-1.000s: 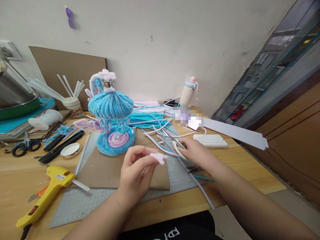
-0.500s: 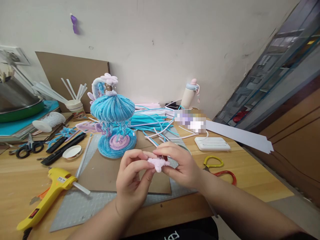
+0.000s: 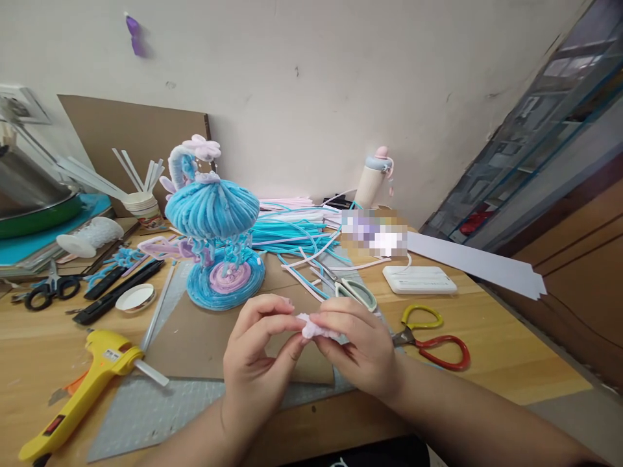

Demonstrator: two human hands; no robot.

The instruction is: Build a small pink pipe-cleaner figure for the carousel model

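Observation:
Between my two hands is a small, fuzzy pale pink piece of bent pipe cleaner, partly hidden by fingers. My left hand pinches its left end with thumb and index finger. My right hand has its thumb and fingers closed on the right side. Both hands are above a brown cardboard sheet. Behind them stands a jellyfish-like pipe cleaner figure, with a blue ribbed dome on a coiled blue and pink base.
Left lie a yellow glue gun, black-handled scissors and a utility knife. Blue pipe cleaners are heaped behind. Right are red-and-yellow-handled scissors, a white power bank and a bottle. Grey-handled scissors lie behind my right hand.
My right hand's fingers have moved left over the pink piece, covering more of it. The whole view has shifted slightly.

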